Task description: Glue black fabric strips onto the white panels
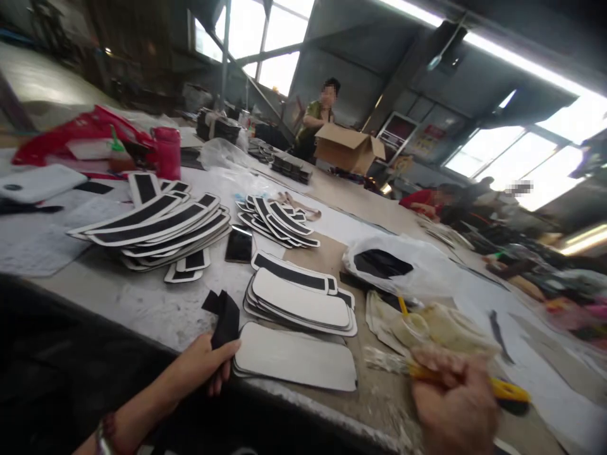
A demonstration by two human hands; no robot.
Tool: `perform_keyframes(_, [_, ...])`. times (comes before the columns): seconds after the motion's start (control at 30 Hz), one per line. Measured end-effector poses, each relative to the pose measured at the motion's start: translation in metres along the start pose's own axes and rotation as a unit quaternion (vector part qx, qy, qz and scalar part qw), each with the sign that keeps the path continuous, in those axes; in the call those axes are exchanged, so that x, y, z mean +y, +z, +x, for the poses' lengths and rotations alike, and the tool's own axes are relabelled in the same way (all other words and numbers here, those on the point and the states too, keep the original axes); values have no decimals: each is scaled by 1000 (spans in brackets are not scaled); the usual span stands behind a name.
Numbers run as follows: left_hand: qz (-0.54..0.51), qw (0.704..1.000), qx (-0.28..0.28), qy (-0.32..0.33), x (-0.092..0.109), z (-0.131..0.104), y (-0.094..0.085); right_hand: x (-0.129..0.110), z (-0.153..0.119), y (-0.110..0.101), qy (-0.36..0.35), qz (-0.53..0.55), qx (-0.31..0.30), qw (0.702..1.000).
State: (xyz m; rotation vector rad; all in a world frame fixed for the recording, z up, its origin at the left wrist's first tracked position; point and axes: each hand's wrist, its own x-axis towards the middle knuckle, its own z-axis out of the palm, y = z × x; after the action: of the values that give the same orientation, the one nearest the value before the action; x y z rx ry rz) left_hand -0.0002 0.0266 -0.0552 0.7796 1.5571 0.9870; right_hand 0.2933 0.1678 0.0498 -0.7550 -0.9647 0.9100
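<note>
The left hand [213,363] pinches a black strip [226,319] beside the white panels [296,356] on the surface [142,303]. The right hand [458,392] grips a yellow-handled brush [427,371], well apart to the right of them.

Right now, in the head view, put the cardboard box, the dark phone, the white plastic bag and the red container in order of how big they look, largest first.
White plastic bag
Cardboard box
Red container
Dark phone
</note>
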Motion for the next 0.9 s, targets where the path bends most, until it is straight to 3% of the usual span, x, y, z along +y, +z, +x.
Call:
perform_keyframes(0.07, [18, 1000, 1, -2, 6, -6, -3, 7, -27, 19, 52, 62, -20, 997])
perform_keyframes(0.2, [27, 1000, 0, 2, 13, -13, -5, 37, -82, 80, 115, 127, -80, 982])
perform_keyframes(0.3, [16, 1000, -10, 3, 10, -10, -6, 53, -108, 105, 140, 133, -85, 977])
perform_keyframes(0.6, [-12, 999, -30, -4, 6, -7, -9, 85, -126, 121, 192, 152, -90, 965])
perform_keyframes(0.9, [-9, 1000, -28, -6, -1, -4, -8, 80, -122, 122, 151, 135, -90, 975])
